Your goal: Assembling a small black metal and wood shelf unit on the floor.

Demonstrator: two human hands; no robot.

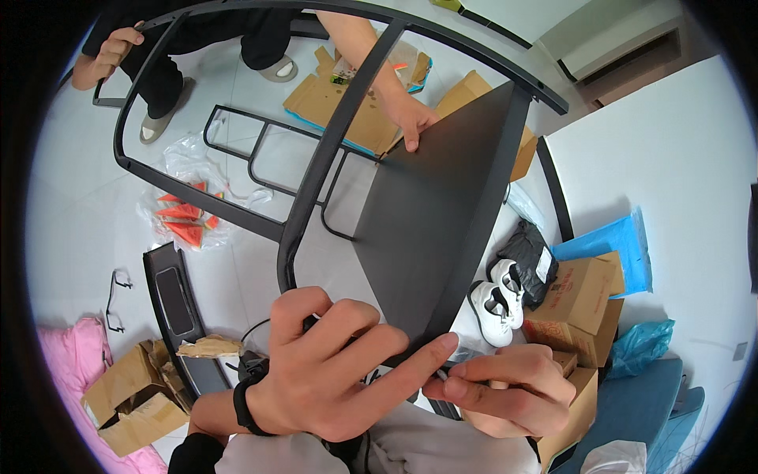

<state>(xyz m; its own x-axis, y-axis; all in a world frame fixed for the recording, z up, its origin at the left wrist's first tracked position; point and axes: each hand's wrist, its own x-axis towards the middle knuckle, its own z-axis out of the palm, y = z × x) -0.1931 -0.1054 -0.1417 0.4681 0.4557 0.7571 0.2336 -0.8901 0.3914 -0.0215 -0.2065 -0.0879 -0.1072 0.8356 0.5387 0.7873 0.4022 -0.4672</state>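
Note:
My left hand (339, 363) is closed around the near end of a black metal tube frame (304, 189), its index finger stretched along the lower corner of a flat black panel (442, 197). Beside that fingertip, my right hand (505, 391) pinches a small silver metal piece (442, 374) at the panel's near edge; its exact kind is mostly hidden by the fingers. The panel stands tilted, joined to or resting against the frame. A co-worker's hand (414, 122) touches the panel's far edge, and the co-worker's other hand (114, 55) grips the frame at the far left.
Watermelon slices (183, 213) lie on a plastic bag at left. A phone (174, 300) rests on a black board, near glasses (117, 300) and an opened carton (138, 395). White shoes (493, 308), cardboard boxes (572, 300) and a blue chair (636, 411) stand at right.

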